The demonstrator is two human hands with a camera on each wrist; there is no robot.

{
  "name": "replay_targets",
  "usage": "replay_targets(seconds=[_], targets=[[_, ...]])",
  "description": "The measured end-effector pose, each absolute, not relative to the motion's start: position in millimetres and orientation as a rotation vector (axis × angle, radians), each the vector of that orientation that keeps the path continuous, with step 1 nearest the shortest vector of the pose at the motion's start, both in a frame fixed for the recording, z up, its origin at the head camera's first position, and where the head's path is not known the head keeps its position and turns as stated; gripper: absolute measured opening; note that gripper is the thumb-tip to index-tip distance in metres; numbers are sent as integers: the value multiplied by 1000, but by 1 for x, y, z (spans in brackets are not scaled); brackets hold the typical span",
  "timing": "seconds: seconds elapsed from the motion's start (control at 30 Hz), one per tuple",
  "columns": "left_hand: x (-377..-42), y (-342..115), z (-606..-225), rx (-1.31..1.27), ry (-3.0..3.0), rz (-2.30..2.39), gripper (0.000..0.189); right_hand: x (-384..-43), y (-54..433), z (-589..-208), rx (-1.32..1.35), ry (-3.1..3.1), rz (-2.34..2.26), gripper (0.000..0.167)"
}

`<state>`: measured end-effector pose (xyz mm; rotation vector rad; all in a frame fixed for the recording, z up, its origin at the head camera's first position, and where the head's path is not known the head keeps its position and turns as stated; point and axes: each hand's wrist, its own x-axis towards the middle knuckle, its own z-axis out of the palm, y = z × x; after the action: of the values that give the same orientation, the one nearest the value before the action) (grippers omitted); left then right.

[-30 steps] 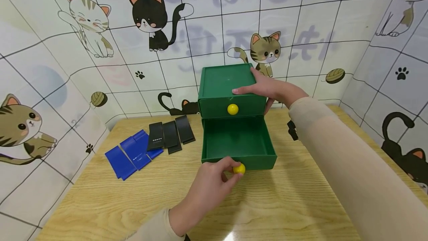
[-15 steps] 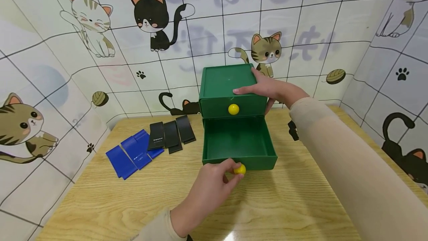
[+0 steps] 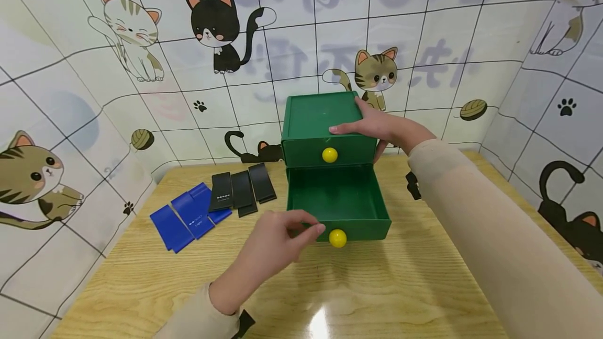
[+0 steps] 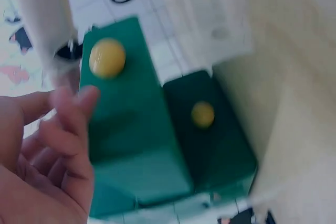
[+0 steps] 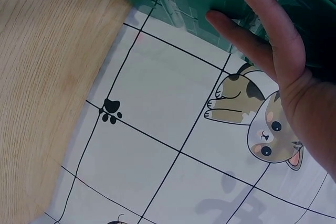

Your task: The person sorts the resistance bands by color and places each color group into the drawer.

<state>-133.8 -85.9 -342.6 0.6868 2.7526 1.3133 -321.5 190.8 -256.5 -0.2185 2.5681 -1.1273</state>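
A green two-drawer box [image 3: 325, 114] stands on the table, its lower drawer [image 3: 334, 192] pulled out and bare inside. Each drawer front bears a yellow ball knob, an upper one [image 3: 330, 155] and a lower one [image 3: 337, 238]. My left hand [image 3: 275, 239] is just left of the lower knob, apart from it. Its thumb and forefinger are bent near each other with nothing between them. The right hand [image 3: 377, 122] rests on the box's right top edge, thumb on the lid, other fingers down the side. In the right wrist view, extended fingers [image 5: 241, 40] touch the green side.
Blue flat packets [image 3: 188, 218] and black flat packets [image 3: 241, 190] lie left of the box on the wooden table [image 3: 377, 286]. A cat-print wall covering [image 3: 292, 30] rises right behind the box and along both sides.
My left hand has let go of the lower knob and moved left. The right hand stays on the box, and the lower drawer has not shifted.
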Motion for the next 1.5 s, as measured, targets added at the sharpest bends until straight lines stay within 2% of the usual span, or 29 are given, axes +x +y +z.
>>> replay_targets(seconds=[0.17,0.33,0.6,0.87,1.17,1.5], targets=[[-155,-121,-327,611,2845,1439,25,-321,191,-255,-218,2563,-1139,132],[-193,-164,-323,409,2971,1467,38,-321,191,-255,-209,2565,-1146,131],[-253,-226,-329,209,3015,1332,53,-322,192,-257,-210,2563,-1146,131],[-296,-265,-350,25,3066,1135,60,-322,194,-257,-205,2567,-1151,132],[-309,-319,-385,-83,3031,1025,62,-322,191,-259,-206,2562,-1151,132],[-276,-401,-403,-293,3036,794,69,-323,194,-258,-194,2562,-1137,133]])
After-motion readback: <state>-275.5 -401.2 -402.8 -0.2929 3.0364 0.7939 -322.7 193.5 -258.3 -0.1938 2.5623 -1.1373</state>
